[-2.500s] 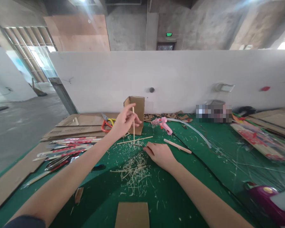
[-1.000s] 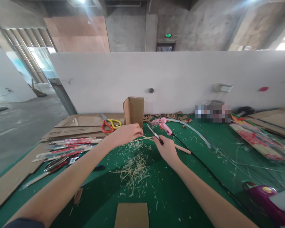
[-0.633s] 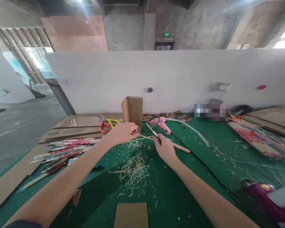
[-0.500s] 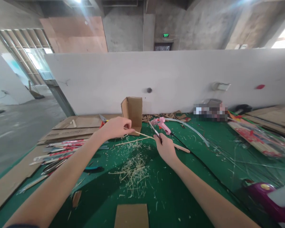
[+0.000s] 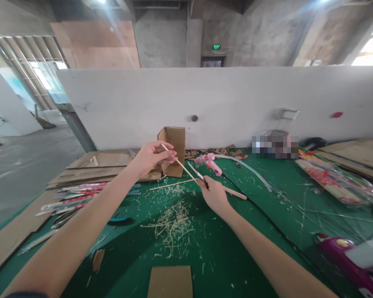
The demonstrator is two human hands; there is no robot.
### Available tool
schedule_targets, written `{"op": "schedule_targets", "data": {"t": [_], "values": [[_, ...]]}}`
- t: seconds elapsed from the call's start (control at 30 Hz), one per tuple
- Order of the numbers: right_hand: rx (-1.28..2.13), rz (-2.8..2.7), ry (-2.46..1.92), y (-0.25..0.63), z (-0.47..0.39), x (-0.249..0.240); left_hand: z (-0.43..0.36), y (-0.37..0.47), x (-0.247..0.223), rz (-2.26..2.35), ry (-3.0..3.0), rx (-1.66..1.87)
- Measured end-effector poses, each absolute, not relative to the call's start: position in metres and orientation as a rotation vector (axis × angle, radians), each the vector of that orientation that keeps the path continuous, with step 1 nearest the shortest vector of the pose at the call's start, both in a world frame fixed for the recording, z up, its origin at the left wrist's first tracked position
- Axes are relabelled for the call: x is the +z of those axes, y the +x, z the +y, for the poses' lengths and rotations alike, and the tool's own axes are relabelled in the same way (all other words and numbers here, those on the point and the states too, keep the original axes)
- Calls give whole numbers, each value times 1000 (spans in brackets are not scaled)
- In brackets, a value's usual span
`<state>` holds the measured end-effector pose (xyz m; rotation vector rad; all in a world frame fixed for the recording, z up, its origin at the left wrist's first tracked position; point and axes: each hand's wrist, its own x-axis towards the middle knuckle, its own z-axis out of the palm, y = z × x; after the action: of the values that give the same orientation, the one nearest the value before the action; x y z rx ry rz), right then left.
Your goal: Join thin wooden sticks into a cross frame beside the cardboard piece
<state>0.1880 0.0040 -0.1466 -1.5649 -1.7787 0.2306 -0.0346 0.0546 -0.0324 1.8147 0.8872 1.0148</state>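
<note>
My left hand (image 5: 157, 157) is closed on a thin wooden stick (image 5: 186, 169), pinched near its upper end. The stick slants down to my right hand (image 5: 214, 192), whose fingers are wrapped round a knife. The knife's blade (image 5: 193, 169) points up and to the left, beside the stick's lower end. A pale wooden rod, perhaps its handle (image 5: 236, 193), sticks out behind that hand. Below, a second thin stick (image 5: 170, 185) lies on the green table, above a heap of curled wood shavings (image 5: 174, 225).
A pink glue gun (image 5: 209, 162) lies beyond my right hand, its black cord running right. Folded cardboard (image 5: 175, 145) stands near the white partition (image 5: 143, 103). Packaged tools (image 5: 77, 196) and blue-handled pliers (image 5: 120, 220) are at left. A purple device (image 5: 338, 252) sits at right.
My left hand has turned and lifted, so the stick now slants more steeply and its upper end shows above the fingers. The knife has shifted slightly left and its blade lies lower.
</note>
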Motion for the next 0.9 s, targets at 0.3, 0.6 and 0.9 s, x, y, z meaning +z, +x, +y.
{"op": "schedule_targets", "data": {"t": [0.3,0.6,0.9], "values": [[251,-1816,-1538,185,1,-144,52,-29,-33,945,1897,965],[368,-1859,-1439,183,-2,-142,51,-19,-46,893,1836,1004],[296,-2028,-1503,181,0,-148,50,-21,-42,1029,1877,1029]]}}
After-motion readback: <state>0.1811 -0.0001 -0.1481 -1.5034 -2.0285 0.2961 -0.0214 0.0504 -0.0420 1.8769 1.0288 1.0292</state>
